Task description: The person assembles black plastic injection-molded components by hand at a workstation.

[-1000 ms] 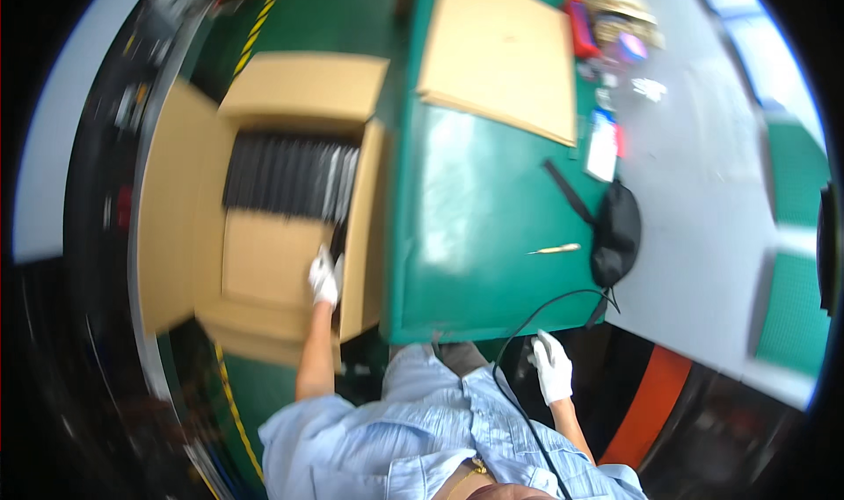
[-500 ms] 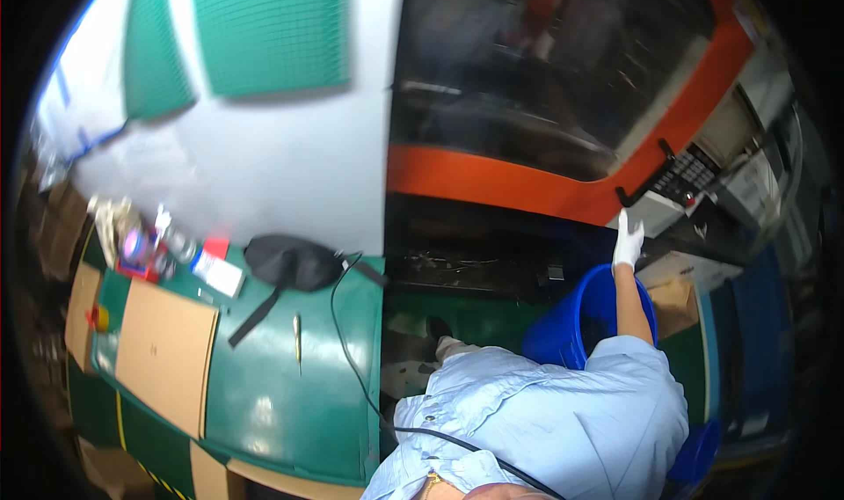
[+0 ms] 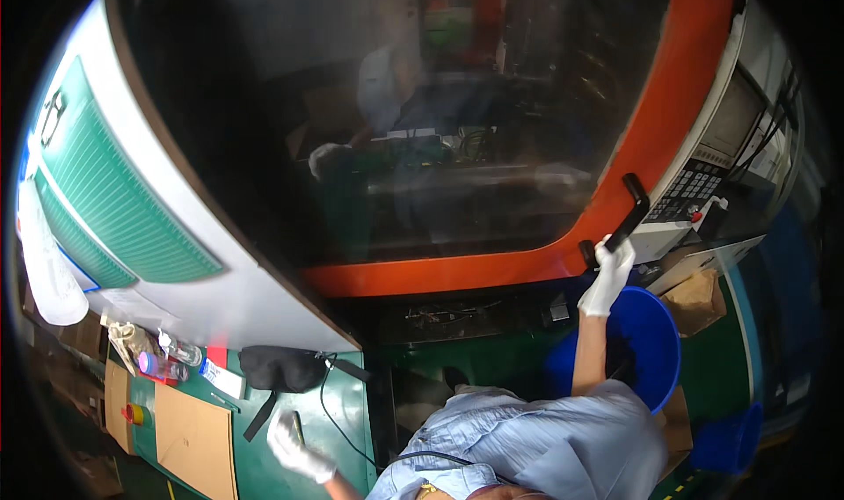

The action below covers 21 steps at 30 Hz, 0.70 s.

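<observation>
Right hand [image 3: 610,273] now up on the black handle [image 3: 629,219]; half a second ago it was just short of it, over the blue bin [image 3: 659,337]. Reads as the reach being finished and contact with the orange door [image 3: 492,269] made. Fingers look wrapped round the handle's lower end (white gloves on both hands). Handle sits at the door's lower right corner, near the keypad [image 3: 694,188]; bin directly below, partly behind the forearm.

Left hand [image 3: 294,447] has come into view, low over the green tabletop [image 3: 255,472], below the black pouch [image 3: 283,368] and right of the cardboard sheet [image 3: 195,438]. A slim tool lay uncovered about there in the earlier views; now a thin strip, likely that tool [image 3: 299,426], shows at the fingers. Fingers curled, but can't tell if it's gripped or only covered. The open carton of dark pieces, seen a second ago, is out of view.

Hard to make out: door window [image 3: 492,148] is mostly dark with reflections, the wearer's among them, so what's behind is unclear. Whether the door has shifted, can't tell. Bin contents are just a dark patch. Right thumb's far side hidden. Tabletop's near edge runs off the bottom.
</observation>
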Each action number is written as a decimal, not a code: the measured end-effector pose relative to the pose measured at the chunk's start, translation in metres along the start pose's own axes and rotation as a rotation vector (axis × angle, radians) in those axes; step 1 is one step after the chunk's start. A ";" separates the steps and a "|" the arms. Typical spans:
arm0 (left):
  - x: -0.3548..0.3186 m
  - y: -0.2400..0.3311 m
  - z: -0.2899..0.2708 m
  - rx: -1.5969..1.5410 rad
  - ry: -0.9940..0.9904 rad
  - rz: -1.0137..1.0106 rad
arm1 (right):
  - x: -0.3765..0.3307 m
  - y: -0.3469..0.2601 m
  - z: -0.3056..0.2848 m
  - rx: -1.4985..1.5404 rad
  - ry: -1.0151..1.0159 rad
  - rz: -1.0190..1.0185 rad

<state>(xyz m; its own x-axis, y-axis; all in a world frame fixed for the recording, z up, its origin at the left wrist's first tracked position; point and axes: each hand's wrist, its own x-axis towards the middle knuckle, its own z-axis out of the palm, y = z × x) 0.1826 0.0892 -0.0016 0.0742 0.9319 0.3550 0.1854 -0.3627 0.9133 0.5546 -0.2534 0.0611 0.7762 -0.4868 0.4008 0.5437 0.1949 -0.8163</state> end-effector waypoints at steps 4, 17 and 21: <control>0.001 0.122 0.141 -0.286 -0.858 0.425 | -0.029 -0.010 0.005 -0.162 -0.158 0.116; -0.017 0.242 0.263 -0.573 -0.987 -0.290 | 0.148 0.048 0.259 0.291 -0.626 0.133; 0.004 0.234 0.256 -0.499 -0.703 -0.278 | 0.215 0.120 0.382 0.248 -0.710 0.393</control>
<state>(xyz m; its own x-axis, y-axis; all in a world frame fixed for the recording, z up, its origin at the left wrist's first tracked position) 0.4775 0.0075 0.1621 0.7019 0.7102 0.0540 -0.1480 0.0713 0.9864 0.9083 -0.0093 0.2082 0.8947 0.2894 0.3403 0.1821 0.4593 -0.8694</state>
